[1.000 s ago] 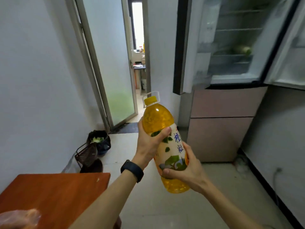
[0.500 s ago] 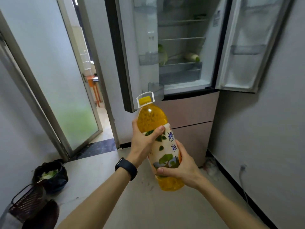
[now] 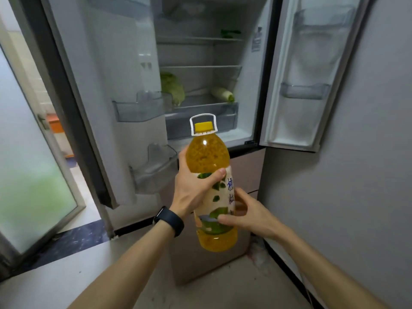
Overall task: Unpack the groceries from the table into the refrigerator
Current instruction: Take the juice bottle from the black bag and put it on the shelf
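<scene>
I hold a large bottle of orange juice (image 3: 208, 157) upright in front of the open refrigerator (image 3: 200, 52). It has a yellow cap, a white carry handle and a white label with green leaves. My left hand (image 3: 194, 190), with a black band on the wrist, grips the bottle's middle. My right hand (image 3: 249, 215) holds the lower label from the right, fingers loosely around it. Both refrigerator doors stand open. Inside, a cabbage (image 3: 172, 86) and a white radish (image 3: 223, 94) lie on the lower shelf, and something green (image 3: 229, 33) lies on an upper shelf.
The left door (image 3: 107, 85) carries clear bins (image 3: 138, 108), the lowest one (image 3: 153, 168) just left of the bottle. The right door (image 3: 312, 70) also has a bin (image 3: 304, 91). A grey wall (image 3: 367, 152) stands at the right, a frosted glass door (image 3: 26, 163) at the left.
I have walked closer to the refrigerator with the bottle, and its open compartment now fills the view. The floor baskets at the left have left the view. My right fingers have loosened slightly.
</scene>
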Tool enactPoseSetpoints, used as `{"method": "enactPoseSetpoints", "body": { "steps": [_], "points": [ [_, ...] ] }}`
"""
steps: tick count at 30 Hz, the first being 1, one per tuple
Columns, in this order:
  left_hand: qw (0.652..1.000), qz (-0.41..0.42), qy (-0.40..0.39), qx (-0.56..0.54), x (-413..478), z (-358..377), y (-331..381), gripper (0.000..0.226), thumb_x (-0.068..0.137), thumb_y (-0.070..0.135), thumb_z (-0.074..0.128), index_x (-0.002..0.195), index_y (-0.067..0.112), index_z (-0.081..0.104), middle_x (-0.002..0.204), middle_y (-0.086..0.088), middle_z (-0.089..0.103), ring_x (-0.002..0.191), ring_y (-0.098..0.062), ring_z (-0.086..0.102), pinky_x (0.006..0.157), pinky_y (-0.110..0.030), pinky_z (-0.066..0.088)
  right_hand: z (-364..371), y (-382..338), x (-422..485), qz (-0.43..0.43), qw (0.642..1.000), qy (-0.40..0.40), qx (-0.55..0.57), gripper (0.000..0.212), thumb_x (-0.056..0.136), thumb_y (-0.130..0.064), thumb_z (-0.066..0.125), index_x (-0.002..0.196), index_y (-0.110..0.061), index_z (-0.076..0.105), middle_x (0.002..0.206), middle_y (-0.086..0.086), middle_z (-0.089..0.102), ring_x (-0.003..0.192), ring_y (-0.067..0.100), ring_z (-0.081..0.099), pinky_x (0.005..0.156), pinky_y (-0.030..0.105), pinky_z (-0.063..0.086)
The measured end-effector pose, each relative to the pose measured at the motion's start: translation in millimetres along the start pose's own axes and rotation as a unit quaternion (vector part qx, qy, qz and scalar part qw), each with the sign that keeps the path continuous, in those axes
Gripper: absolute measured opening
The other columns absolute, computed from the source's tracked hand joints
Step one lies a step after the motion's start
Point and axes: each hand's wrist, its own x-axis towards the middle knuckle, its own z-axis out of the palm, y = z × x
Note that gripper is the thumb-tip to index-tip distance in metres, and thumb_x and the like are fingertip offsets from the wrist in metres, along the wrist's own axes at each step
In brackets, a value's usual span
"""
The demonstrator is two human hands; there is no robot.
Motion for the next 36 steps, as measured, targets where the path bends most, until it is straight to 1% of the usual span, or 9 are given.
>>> {"method": "enactPoseSetpoints", "body": {
  "steps": [3,6,9,11,15,18,24,30,36],
  "points": [
    [0.992,0.059,-0.069,0.088,27.4,19.7,-11.4,0.101,0.065,0.055,0.087,0.141,0.053,0.021,0.129,0.021,0.050,0.115,-0.001,0.054,0.095,-0.024,0.046,-60.3,-6.7,28.6,0.001,0.992,0.041,0.123,0.073,0.073,-0.062,0.071,0.140,-0.040,0.049,0.136,-0.013,0.060,0.122,0.017,0.061,0.101,0.053,0.050],
    [0.977,0.096,-0.105,0.160,52.7,42.0,-28.8,0.101,0.065,0.056,0.086,0.137,0.060,0.015,0.129,0.028,0.042,0.118,0.001,0.049,0.099,-0.029,0.045,-106.5,-28.0,60.7,0.007,0.976,0.087,0.197,0.094,0.067,-0.077,0.065,0.149,-0.049,0.029,0.143,-0.014,0.051,0.121,0.024,0.060,0.095,0.058,0.051],
    [0.964,0.108,-0.121,0.209,80.5,62.0,-44.1,0.101,0.064,0.059,0.084,0.138,0.058,0.015,0.129,0.030,0.040,0.119,-0.002,0.047,0.100,-0.032,0.046,-137.0,-40.9,99.0,-0.076,0.989,0.129,-0.019,0.101,0.074,-0.072,0.066,0.153,-0.051,0.007,0.160,-0.011,0.024,0.136,0.014,0.040,0.108,0.045,0.041],
    [0.953,0.126,-0.130,0.243,101.4,75.4,-48.4,0.105,0.065,0.058,0.083,0.145,0.049,0.016,0.135,0.021,0.043,0.119,-0.004,0.047,0.096,-0.028,0.046,-157.3,-40.6,125.8,-0.097,0.976,0.106,-0.165,0.101,0.071,-0.074,0.067,0.153,-0.048,0.014,0.159,-0.011,0.026,0.137,0.013,0.036,0.106,0.037,0.043],
    [0.916,0.173,-0.144,0.332,154.8,106.3,-44.9,0.112,0.065,0.063,0.080,0.150,0.044,0.008,0.139,0.003,0.047,0.111,-0.014,0.054,0.083,-0.027,0.049,-204.3,-44.1,168.7,-0.042,0.970,0.089,-0.224,0.071,0.072,-0.075,0.062,0.127,-0.035,0.040,0.117,-0.009,0.052,0.099,0.021,0.061,0.066,0.032,0.063],
    [0.896,0.209,-0.125,0.371,203.4,127.6,-32.8,0.115,0.063,0.064,0.078,0.151,0.043,0.006,0.136,-0.002,0.049,0.109,-0.019,0.056,0.080,-0.032,0.051,-241.7,-53.3,191.5,-0.042,0.939,0.144,-0.311,0.069,0.077,-0.085,0.040,0.118,-0.029,0.038,0.098,-0.005,0.053,0.078,0.021,0.063,0.061,0.039,0.062],
    [0.816,0.317,-0.070,0.478,303.0,155.6,10.2,0.120,0.062,0.065,0.080,0.154,0.034,0.009,0.143,-0.009,0.046,0.116,-0.031,0.057,0.083,-0.044,0.053,-306.8,-70.2,231.0,-0.169,0.917,0.290,-0.216,0.052,0.089,-0.068,0.052,0.108,-0.022,0.036,0.094,-0.004,0.052,0.082,0.021,0.061,0.067,0.048,0.058],
    [0.712,0.461,-0.051,0.526,404.1,161.8,46.5,0.119,0.064,0.060,0.084,0.152,0.025,0.011,0.145,-0.020,0.044,0.122,-0.043,0.053,0.094,-0.057,0.051,-340.5,-91.2,261.4,-0.258,0.865,0.392,-0.176,0.045,0.091,-0.054,0.061,0.111,-0.024,0.033,0.105,-0.003,0.047,0.082,0.003,0.048,0.060,0.014,0.036],
    [0.630,0.565,-0.036,0.532,488.8,170.2,44.5,0.118,0.068,0.057,0.083,0.151,0.025,0.005,0.149,-0.017,0.027,0.131,-0.049,0.044,0.097,-0.069,0.043,-356.5,-86.6,304.6,-0.299,0.831,0.446,-0.144,0.049,0.087,-0.053,0.065,0.113,-0.025,0.035,0.109,-0.003,0.045,0.083,-0.002,0.048,0.057,0.007,0.038]
  ]
}}
